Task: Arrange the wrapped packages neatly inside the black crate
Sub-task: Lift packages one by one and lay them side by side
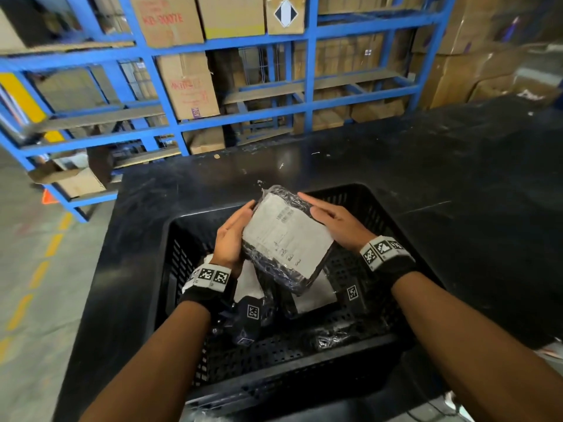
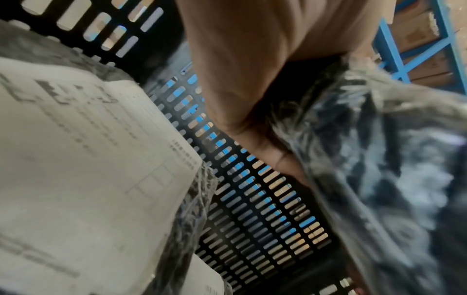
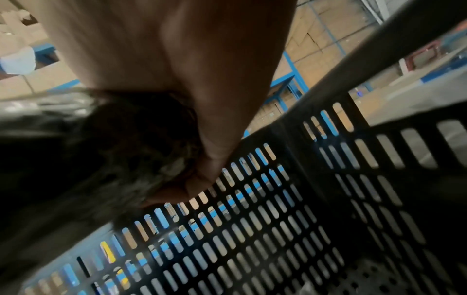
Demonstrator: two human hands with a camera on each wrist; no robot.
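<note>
A flat wrapped package (image 1: 286,239), black under clear film with a white printed label, is held tilted above the black slotted crate (image 1: 350,190). My left hand (image 1: 231,236) grips its left edge and my right hand (image 1: 335,220) grips its far right corner. In the left wrist view my left hand (image 2: 252,79) has its thumb pressed against the package's crinkled film (image 2: 379,159). The right wrist view shows my right hand (image 3: 202,79) with its thumb under the dark package (image 3: 88,149). Other wrapped packages (image 1: 313,295) lie loosely on the crate floor, and one shows its label (image 2: 88,159).
The crate stands on a black table (image 1: 457,178) that stretches to the right and back. Behind it is a blue steel rack (image 1: 310,86) with cardboard boxes (image 1: 189,86). A concrete floor with a yellow dashed line (image 1: 45,263) runs along the left.
</note>
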